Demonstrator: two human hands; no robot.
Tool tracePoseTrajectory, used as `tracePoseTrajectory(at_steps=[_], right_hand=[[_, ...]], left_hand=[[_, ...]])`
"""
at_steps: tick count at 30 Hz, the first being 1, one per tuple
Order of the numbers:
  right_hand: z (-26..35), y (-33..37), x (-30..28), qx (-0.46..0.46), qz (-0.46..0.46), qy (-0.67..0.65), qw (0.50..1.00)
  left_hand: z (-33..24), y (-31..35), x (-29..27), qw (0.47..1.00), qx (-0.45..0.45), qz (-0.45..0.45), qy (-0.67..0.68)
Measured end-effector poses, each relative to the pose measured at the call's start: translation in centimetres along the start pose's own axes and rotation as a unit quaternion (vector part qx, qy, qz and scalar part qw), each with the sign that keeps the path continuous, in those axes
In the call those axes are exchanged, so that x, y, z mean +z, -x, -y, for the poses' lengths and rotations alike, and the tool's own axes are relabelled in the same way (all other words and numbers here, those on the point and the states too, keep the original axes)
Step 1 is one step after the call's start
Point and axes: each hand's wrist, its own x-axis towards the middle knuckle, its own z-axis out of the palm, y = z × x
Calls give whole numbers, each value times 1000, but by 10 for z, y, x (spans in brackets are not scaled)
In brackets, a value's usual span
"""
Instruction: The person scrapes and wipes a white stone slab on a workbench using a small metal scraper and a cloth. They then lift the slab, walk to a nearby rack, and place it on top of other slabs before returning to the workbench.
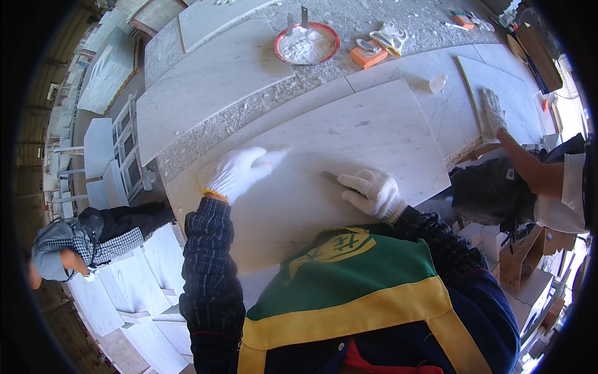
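Note:
A large white marble slab (349, 143) with grey veins lies flat in front of me. My left hand (240, 169), in a white knit glove, rests on its near left part with the fingers pointing right. My right hand (374, 192), gloved too, is closed on the handle of a small scraper (330, 177), whose blade lies on the slab. Both forearms wear dark checked sleeves.
Another person's gloved hand (492, 112) presses a slab edge at the right. A red bowl (307, 43) of white paste, an orange block (367, 56) and spare gloves (387, 36) lie at the back. A crouching person (68, 249) is at the lower left among stacked slabs (143, 287).

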Motion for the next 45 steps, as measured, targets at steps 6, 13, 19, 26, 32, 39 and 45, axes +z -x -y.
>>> tracePoseTrajectory(at_steps=[6,13,19,26,32,39,45], right_hand=[[0,-1,0,-6,-10,0,1000],[1,-1,1,11,1,-5,1000],[2,-2,-1,7,-3,-13,1000],[3,-1,-2,12,5,-5,1000],[4,-1,-2,8,-1,-1,1000],[6,-1,-6,-6,-3,4,1000],[7,-3,-7,-1,1,-5,1000]], left_hand=[[0,-1,-1,1000,5,1,-19],[4,-2,1,1000,13,5,-3],[7,-3,5,999,24,-37,5],[2,-4,3,999,32,-19,-1],[-3,-5,-1,1000,6,21,-18],[-4,-3,0,1000,20,3,-4],[-9,-1,-1,1000,9,-3,1]])
